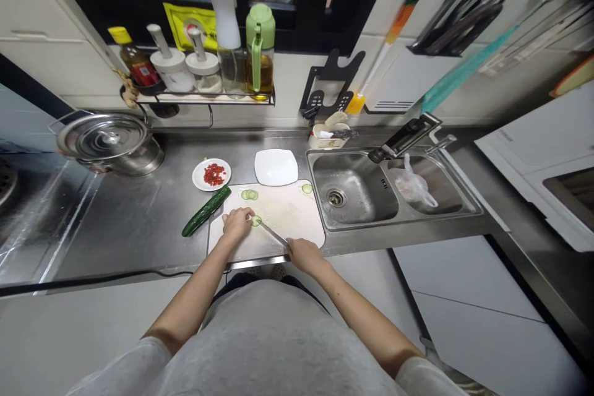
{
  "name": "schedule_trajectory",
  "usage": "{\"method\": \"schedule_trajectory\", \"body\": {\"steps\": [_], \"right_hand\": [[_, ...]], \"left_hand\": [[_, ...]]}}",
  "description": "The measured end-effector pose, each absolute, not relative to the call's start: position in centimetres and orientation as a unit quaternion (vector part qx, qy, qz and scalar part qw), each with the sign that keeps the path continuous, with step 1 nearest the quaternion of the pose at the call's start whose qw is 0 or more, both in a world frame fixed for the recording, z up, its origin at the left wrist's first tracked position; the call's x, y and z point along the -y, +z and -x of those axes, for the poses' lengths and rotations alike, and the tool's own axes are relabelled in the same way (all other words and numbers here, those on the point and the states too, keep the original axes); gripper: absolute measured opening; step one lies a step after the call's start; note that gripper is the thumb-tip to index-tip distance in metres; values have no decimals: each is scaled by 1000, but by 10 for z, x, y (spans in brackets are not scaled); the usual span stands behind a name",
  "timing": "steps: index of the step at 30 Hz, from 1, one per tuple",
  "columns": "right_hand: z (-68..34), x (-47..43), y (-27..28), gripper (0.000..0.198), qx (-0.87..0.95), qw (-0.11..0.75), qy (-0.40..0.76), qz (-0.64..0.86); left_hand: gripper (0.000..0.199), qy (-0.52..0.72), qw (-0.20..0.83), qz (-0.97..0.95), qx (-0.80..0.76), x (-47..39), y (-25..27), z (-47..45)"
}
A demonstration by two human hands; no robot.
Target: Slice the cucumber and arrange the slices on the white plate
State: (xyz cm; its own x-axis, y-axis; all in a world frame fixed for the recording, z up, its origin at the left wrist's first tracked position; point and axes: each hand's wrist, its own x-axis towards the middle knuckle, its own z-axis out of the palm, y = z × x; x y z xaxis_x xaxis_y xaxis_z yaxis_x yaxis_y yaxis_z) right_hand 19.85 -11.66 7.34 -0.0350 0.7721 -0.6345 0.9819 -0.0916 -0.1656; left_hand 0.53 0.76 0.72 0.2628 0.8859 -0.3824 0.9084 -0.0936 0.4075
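My right hand [304,253] is closed round the handle of a knife [273,234], whose blade points left over the white cutting board [297,213]. The blade's tip meets a pale green cucumber piece [256,221]. My left hand [237,223] curls over that piece from the left, fingers bent, and hides most of it. A few cucumber slices [249,195] lie together at the board's upper left, and a single slice [307,188] sits at its upper right corner. A long dark green cucumber [206,210] rests diagonally against the board's left edge.
Behind the board stand a plate of chopped red pieces [197,178] and a bare white square plate [275,167]. A lidded steel pot [134,158] is at left. To the right is a double sink [320,210] holding a plastic bag [415,187]. A rack [208,99] carries bottles and jars.
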Motion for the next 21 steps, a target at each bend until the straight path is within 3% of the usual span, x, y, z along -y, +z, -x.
{"method": "schedule_trajectory", "body": {"steps": [21], "right_hand": [[-192, 104, 77, 33, -665, 174, -299, -662]], "left_hand": [[26, -12, 304, -737, -603, -8, 8, -4]]}}
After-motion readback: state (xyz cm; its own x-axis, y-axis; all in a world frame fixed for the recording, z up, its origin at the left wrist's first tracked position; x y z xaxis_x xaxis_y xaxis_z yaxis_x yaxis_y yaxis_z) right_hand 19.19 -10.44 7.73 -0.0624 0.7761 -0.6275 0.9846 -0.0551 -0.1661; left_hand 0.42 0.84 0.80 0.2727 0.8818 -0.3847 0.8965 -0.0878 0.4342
